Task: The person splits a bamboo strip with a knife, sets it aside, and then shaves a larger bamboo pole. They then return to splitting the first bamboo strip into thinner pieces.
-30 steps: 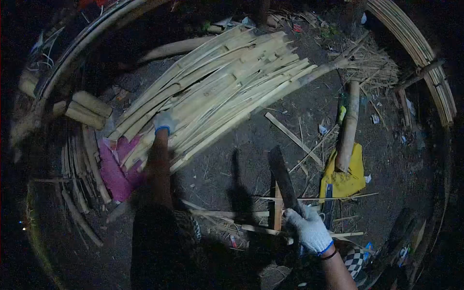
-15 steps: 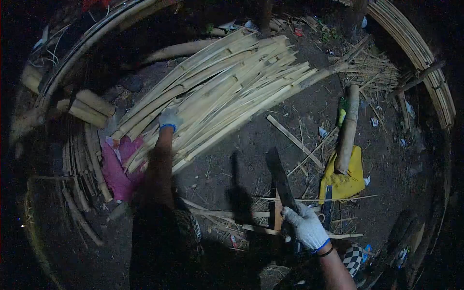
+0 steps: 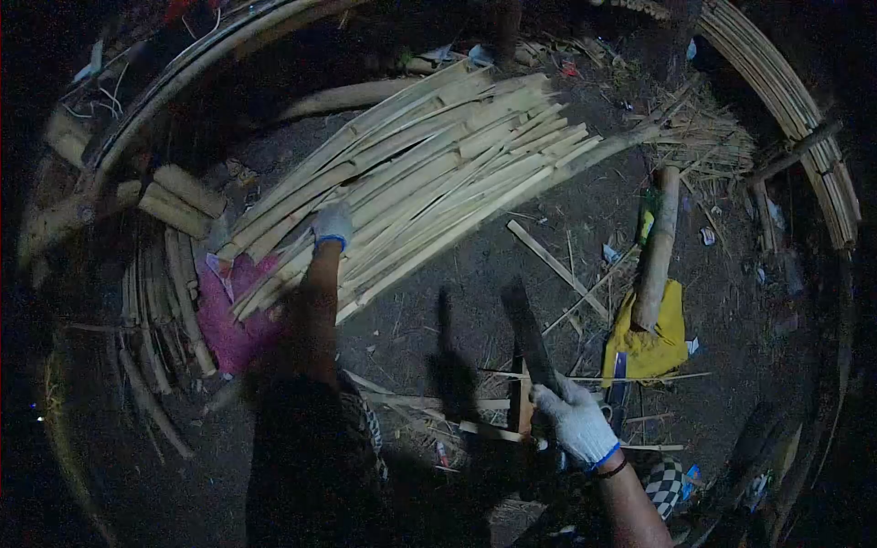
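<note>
My left hand [image 3: 332,225], in a white glove with a blue cuff, rests at the lower left part of a pile of split bamboo strips [image 3: 411,183]; its fingers are too unclear to tell what they grip. A pink cloth [image 3: 224,315] lies under the strips' near ends. At the lower right my right hand [image 3: 577,422], gloved in white, is closed round the handle end of a machete [image 3: 530,331], whose dark blade points up and to the left, above the ground.
A round bamboo piece [image 3: 660,247] leans on a yellow cloth [image 3: 671,333] at the right, with a second long tool [image 3: 618,393] near it. Short bamboo pieces [image 3: 178,205] and thin sticks [image 3: 151,310] lie at the left. Loose slats [image 3: 557,265] lie mid-ground.
My left hand has shifted slightly right over the strips. My right hand with the machete has hardly moved. The view has shifted a little.
</note>
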